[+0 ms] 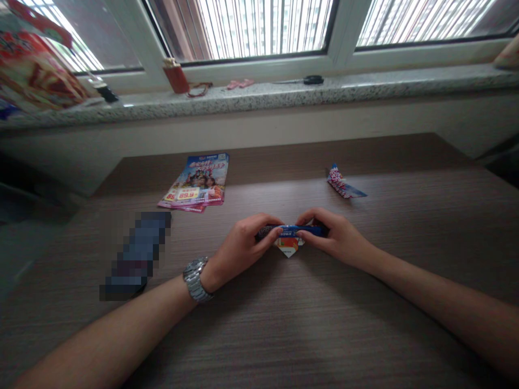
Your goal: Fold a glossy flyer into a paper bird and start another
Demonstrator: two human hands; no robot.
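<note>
Between my hands is a folded paper [288, 232], a narrow blue strip with a small white and orange point hanging below its middle. My left hand [247, 237] pinches its left end between thumb and fingers. On the right end, my right hand [334, 235] grips it in the same way, thumb in front. The fingertips of the two hands are a short distance apart. Part of the paper is hidden behind the fingers. A silver watch [197, 279] is on my left wrist.
A stack of colourful flyers [198, 181] lies at the back left of the wooden table [259, 324]. A folded paper piece [344, 185] sits at the back right. A pixelated dark object [140, 254] is at left. Scissors [312, 80] and a red lighter-like item [175, 76] rest on the sill.
</note>
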